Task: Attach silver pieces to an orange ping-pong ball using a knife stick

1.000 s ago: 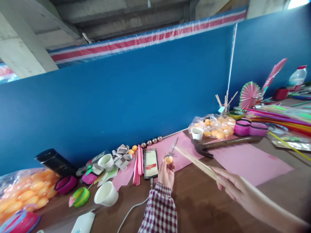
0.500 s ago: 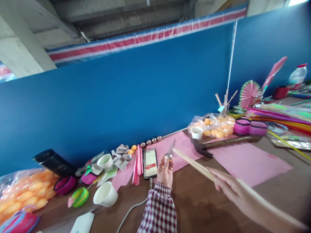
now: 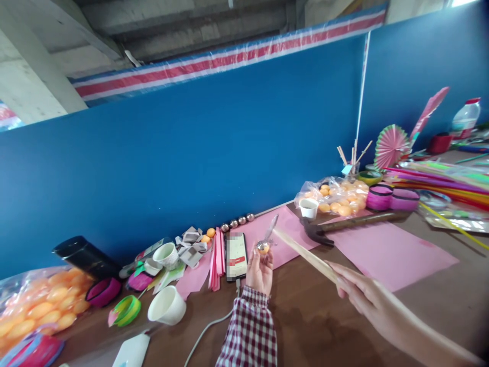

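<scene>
Left hand (image 3: 260, 270): fingertips pinching a small round ball, silver on top and orange below (image 3: 263, 248), held up over the near edge of a flat pink paper sheet (image 3: 288, 227) on the brown counter (image 3: 305, 321). Right hand (image 3: 357, 290): fingers wrapped around a long pale wooden handle (image 3: 307, 255), angled up and left. Narrow silvery head (image 3: 272, 225) at its far end, set crosswise, lower end right at the ball; can't tell if it's touching.

Left of the left hand: black phone with a lit, part-blurred screen (image 3: 237, 262), white cable (image 3: 212, 323) plugged into its near end. Behind the phone, four shiny silver balls (image 3: 242, 220) in a row. Right of the silvery head: dark claw hammer with wooden handle (image 3: 362, 220), lying flat; small white cup (image 3: 308, 208) just behind its head.
</scene>
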Demonstrator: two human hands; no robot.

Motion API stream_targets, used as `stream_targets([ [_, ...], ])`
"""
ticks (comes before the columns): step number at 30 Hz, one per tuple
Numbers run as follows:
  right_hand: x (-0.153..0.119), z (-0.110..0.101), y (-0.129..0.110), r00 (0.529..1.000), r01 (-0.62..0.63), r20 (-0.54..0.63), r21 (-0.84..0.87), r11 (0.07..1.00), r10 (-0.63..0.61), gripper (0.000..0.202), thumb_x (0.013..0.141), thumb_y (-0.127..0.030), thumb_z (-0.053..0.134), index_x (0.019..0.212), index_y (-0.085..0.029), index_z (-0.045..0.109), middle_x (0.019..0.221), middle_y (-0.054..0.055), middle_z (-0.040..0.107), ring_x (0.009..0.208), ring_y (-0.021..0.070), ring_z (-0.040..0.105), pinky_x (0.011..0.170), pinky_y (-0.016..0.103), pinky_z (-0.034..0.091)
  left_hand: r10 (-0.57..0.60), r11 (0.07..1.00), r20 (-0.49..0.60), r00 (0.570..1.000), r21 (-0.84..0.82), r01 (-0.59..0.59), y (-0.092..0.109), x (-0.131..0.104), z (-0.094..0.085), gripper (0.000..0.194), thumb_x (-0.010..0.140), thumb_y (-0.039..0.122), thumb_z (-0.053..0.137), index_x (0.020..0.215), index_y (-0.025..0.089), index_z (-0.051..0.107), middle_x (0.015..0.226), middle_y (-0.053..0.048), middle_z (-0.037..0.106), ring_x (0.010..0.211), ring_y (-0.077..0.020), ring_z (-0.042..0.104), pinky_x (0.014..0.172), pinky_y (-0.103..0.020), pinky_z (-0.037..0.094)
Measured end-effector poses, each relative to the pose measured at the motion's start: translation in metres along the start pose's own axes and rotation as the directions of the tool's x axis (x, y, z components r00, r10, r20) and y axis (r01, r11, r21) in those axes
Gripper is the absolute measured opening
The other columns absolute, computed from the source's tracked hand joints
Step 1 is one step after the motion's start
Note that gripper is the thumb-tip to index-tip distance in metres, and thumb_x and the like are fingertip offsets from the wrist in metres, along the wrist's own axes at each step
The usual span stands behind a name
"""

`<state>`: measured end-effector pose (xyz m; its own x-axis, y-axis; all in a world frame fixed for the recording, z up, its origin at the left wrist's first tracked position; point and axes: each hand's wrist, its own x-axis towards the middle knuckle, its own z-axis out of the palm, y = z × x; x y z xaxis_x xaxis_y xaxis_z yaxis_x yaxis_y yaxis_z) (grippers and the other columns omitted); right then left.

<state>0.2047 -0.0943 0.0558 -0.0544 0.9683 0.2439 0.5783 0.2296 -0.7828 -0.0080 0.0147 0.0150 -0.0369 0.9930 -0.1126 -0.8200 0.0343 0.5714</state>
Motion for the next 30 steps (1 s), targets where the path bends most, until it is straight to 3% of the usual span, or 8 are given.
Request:
stream_targets([
  [7,-0.002,0.004,0.013,0.996,-0.057,0.067,0.027,0.998,0.055,0.041,0.086,-0.038,0.033,0.116,-0.018,0.050,0.064,0.001,0.057,0.054,0.0122,0.052,0.052,0.021,0.044,0.004,1.000,-0.044,0.999,0.004,-0.004,-0.003,0.002,-0.003,0.019,0.073,0.014,0.058,0.091,0.018,0.063,0.090,-0.006,0.064,0.076,-0.0114,0.061,0.074,-0.025,0.049],
  [15,-0.002,0.004,0.007,0.997,-0.056,0.051,0.053,0.997,0.054,0.039,0.084,-0.038,0.036,0.115,-0.020,0.052,0.063,0.000,0.057,0.050,0.0110,0.050,0.048,0.019,0.042,-0.053,0.998,-0.063,0.997,-0.039,0.051,-0.001,0.000,0.000,0.007,0.076,0.012,0.054,0.077,0.013,0.061,0.080,-0.007,0.064,0.069,-0.0100,0.060,0.067,-0.021,0.050],
  [19,-0.003,0.006,0.009,0.998,-0.063,0.027,0.071,0.995,0.061,0.040,0.084,-0.038,0.036,0.116,-0.019,0.050,0.063,0.000,0.057,0.051,0.0112,0.051,0.048,0.019,0.042,-0.084,0.994,-0.101,0.991,-0.081,0.076,0.002,-0.001,0.004,0.010,0.079,0.013,0.050,0.080,0.012,0.060,0.079,-0.009,0.063,0.067,-0.0094,0.060,0.063,-0.018,0.050],
  [25,-0.003,0.012,0.016,0.995,-0.091,0.062,0.110,0.990,0.084,0.040,0.085,-0.039,0.035,0.116,-0.019,0.050,0.063,-0.001,0.056,0.048,0.0100,0.049,0.045,0.018,0.041,-0.110,0.989,-0.068,0.992,-0.110,0.102,0.004,-0.002,0.003,0.017,0.081,0.016,0.048,0.092,0.012,0.059,0.083,-0.010,0.063,0.064,-0.0088,0.059,0.059,-0.018,0.050],
  [30,0.003,0.006,0.012,0.992,-0.051,0.114,0.002,0.999,0.050,0.041,0.088,-0.038,0.030,0.118,-0.018,0.049,0.064,-0.001,0.057,0.049,0.0103,0.050,0.049,0.019,0.042,-0.129,0.988,-0.052,0.990,-0.088,0.124,0.002,-0.004,0.003,0.012,0.080,0.013,0.048,0.082,0.011,0.060,0.079,-0.010,0.062,0.061,-0.0092,0.058,0.056,-0.018,0.049],
])
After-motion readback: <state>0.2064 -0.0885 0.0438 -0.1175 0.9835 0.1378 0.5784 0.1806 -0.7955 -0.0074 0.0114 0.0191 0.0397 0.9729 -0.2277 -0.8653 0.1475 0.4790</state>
